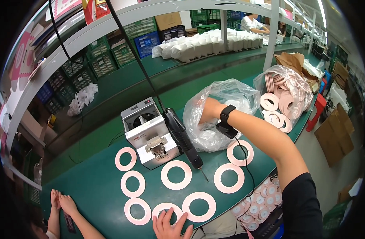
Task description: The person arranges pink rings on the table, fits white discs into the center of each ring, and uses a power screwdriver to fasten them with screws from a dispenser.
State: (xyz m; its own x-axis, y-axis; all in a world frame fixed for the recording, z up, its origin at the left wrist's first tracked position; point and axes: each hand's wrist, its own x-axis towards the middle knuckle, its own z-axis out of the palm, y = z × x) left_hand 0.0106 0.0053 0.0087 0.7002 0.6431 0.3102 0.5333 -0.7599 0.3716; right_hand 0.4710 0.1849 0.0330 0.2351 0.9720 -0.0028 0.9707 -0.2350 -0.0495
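My left hand rests with its fingers spread on a flat pale pink ring near the table's front edge. Beside it lies another pink ring, and several more are laid out on the green table. My right hand reaches into a clear plastic bag; the bag hides its fingers, and whatever they touch cannot be made out. Between the hands, an electric screwdriver hangs bit-down in front of a white-and-silver screw feeder.
At the right, a second clear bag spills pink rings. Below the edge sit many pink discs. A co-worker's hands rest at the lower left. A metal shelf frame crosses above; white bags line the far bench.
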